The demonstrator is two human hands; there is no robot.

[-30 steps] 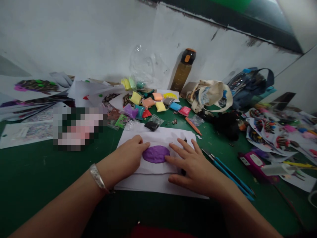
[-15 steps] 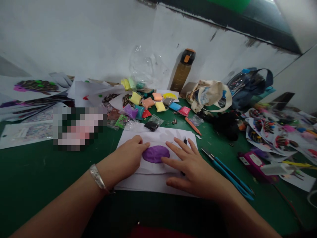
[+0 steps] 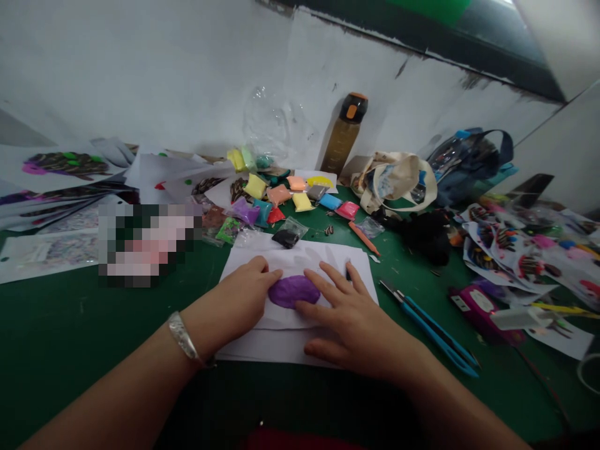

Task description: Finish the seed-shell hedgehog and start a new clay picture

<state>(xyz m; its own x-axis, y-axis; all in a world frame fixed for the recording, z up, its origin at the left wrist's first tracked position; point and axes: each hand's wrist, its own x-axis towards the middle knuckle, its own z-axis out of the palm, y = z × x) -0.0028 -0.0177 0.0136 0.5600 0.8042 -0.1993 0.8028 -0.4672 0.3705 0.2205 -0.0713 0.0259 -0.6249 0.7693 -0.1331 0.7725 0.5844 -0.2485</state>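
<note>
A flattened purple oval of modelling clay (image 3: 293,292) lies on white paper (image 3: 276,344) in front of me. My left hand (image 3: 244,290) is closed, its fingers curled, with the fingertips against the clay's left edge. Its lower fingers are tucked out of sight. My right hand (image 3: 349,319) is open with its fingers spread over the paper. Two of its fingertips rest on or just at the right part of the clay. A dark pen (image 3: 348,272) is partly hidden behind the right fingers.
Small packets of coloured clay (image 3: 280,195) lie beyond the paper, with a brown bottle (image 3: 344,134) at the wall. A blue-handled cutter (image 3: 429,328) lies right of my hand. Farther right are a magenta device (image 3: 485,312) and decorated sheets. More papers (image 3: 65,165) are stacked left.
My right hand has slid a little to the left, so its fingertips reach farther over the purple clay. My left hand stays at the clay's left edge.
</note>
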